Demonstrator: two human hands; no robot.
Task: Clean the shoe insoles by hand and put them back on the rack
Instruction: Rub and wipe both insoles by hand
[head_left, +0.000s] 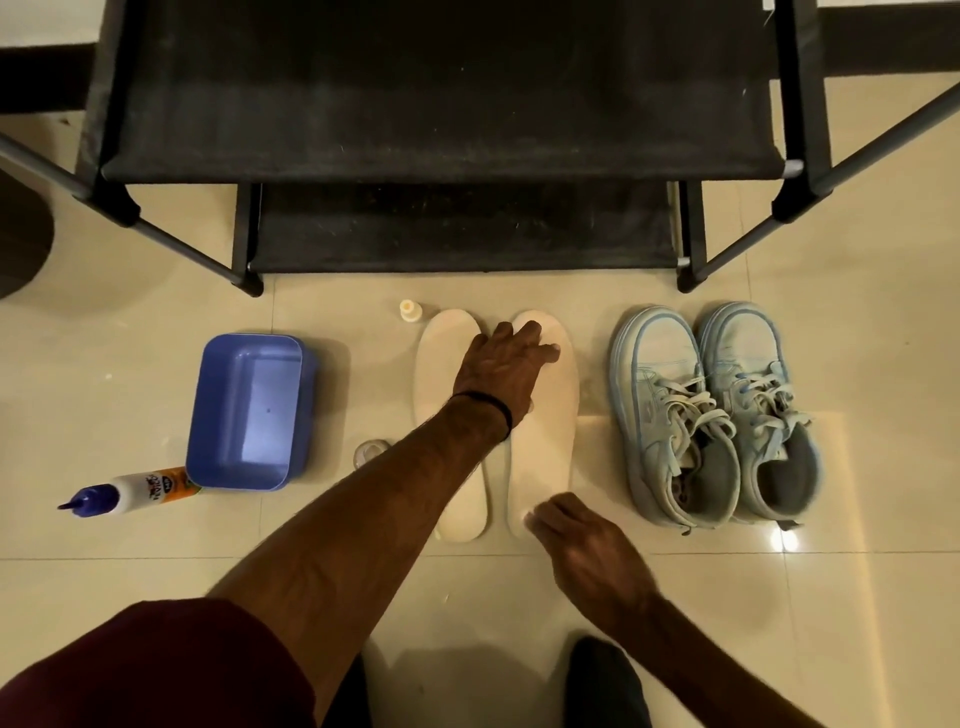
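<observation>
Both insoles lie on the floor before the rack, long axes pointing at it. Our left hand spreads flat across their toe ends; our right hand, blurred, seems loosely open at the right insole's heel.

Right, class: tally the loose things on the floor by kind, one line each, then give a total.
Insoles: 2
Shoes: 2
Blue tubs: 1
Glue bottles: 1
Small cream bottles: 1
Clear caps: 1
Total: 8
</observation>
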